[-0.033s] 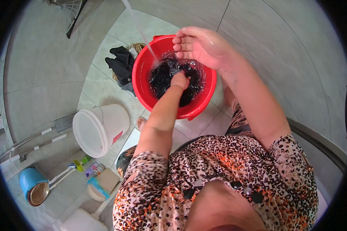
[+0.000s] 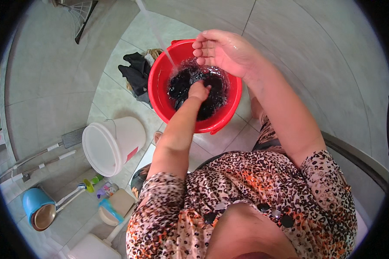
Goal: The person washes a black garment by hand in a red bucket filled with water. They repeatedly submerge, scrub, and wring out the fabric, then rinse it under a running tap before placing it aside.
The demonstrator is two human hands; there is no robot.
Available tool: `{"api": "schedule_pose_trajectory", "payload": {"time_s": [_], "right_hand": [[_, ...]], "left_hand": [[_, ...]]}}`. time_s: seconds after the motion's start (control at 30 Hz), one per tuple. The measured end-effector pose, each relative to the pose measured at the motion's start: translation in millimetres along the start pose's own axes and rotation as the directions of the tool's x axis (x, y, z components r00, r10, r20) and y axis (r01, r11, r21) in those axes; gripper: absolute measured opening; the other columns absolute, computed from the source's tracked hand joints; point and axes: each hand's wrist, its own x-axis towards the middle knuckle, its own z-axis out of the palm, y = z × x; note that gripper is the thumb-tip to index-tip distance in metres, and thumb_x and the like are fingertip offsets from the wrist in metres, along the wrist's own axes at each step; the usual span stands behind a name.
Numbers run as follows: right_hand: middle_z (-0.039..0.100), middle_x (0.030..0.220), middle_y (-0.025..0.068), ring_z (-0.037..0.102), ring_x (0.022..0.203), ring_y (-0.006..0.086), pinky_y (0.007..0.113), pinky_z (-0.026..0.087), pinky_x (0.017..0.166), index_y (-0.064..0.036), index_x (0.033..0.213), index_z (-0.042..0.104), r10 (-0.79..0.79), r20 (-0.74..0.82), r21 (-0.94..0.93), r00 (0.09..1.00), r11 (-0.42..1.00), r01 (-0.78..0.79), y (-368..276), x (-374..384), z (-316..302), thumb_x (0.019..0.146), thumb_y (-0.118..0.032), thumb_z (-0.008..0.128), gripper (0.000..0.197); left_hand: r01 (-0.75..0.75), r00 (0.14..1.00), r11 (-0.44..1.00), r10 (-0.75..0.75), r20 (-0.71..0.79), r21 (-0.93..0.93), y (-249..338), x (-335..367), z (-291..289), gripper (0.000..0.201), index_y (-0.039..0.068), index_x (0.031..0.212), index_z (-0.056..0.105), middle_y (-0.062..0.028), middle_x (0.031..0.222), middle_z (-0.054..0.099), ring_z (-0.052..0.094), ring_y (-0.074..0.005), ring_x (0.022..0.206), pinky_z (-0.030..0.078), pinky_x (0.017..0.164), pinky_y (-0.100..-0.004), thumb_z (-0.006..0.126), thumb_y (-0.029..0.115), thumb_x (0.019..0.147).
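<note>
And there's the left hand [image 2: 199, 90] down in the red bucket [image 2: 160, 86], at the soaked dark cloth [image 2: 179, 87], its grip too hidden for me to tell, while the right hand [image 2: 224, 48], loosely open and empty, hovers above the bucket's edge!

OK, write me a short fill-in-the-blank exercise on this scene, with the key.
1. The hand dipping into the wet dark cloth is the person's ____ one.
2. The basin catching the water stream is coloured ____.
3. The other hand, held up clear of the water, holds ____.
4. The large bucket with a red label is otherwise ____.

Missing words: left; red; nothing; white.
</note>
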Motion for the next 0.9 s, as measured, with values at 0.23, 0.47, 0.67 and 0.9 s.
{"api": "schedule_pose_trajectory", "payload": {"time_s": [0.23, 0.47, 0.67, 0.9], "right_hand": [[0.06, 0.098, 0.0105, 0.059, 0.089, 0.02, 0.035, 0.051, 0.081, -0.0014, 0.099, 0.059, 0.029, -0.128, -0.141, 0.991, 0.989, -0.047, 13.5, 13.5, -14.8, 0.092, -0.024, 0.056, 0.024], [0.05, 0.131, 0.0125, 0.041, 0.123, 0.0278, 0.047, 0.033, 0.104, -0.0086, 0.126, 0.054, 0.116, -0.284, -0.605, 0.952, 0.748, -0.272, 44.5, 28.9, -40.7, 0.09, -0.055, 0.052, 0.059], [0.061, 0.09, 0.012, 0.06, 0.088, 0.0251, 0.042, 0.047, 0.087, -0.0051, 0.103, 0.06, 0.022, -0.317, -0.176, 0.948, 0.981, -0.081, 69.2, 48.0, -32.9, 0.088, -0.063, 0.05, 0.061], [0.058, 0.103, 0.002, 0.054, 0.102, 0.0191, 0.041, 0.046, 0.088, -0.0168, 0.09, 0.058, -0.294, 0.171, 0.552, 0.94, 0.819, 0.156, 145.8, 116.4, -167.6, 0.098, -0.053, 0.028, 0.048]], "left_hand": [[-0.022, 0.986, 0.483, -0.135, -0.099, -0.875, 10.4, -73.2, -82.4, 0.022, -0.002, 0.102, 0.065, -0.0054, 0.086, 0.066, 0.059, -0.0144, 0.073, 0.048, 0.067, -0.0273, 0.065, 0.016, 0.089], [-0.363, 0.891, 0.47, -0.076, -0.447, -0.804, 61.6, -136.1, -150.1, 0.011, -0.001, 0.093, 0.067, 0.0002, 0.081, 0.064, 0.055, -0.0075, 0.072, 0.046, 0.067, -0.0227, 0.063, 0.009, 0.09], [-0.467, 0.697, 0.863, 0.226, -0.68, -0.193, 106.0, -148.0, -142.0, 0.013, 0.0, 0.095, 0.061, -0.0104, 0.087, 0.063, 0.059, -0.0212, 0.081, 0.047, 0.073, -0.0345, 0.058, 0.01, 0.088], [-0.615, 0.423, 0.777, 0.467, -0.777, 0.132, 174.8, -92.1, -99.8, 0.031, 0.001, 0.083, 0.061, -0.0165, 0.076, 0.058, 0.058, -0.0369, 0.074, 0.047, 0.066, -0.0436, 0.069, 0.031, 0.082]]}}
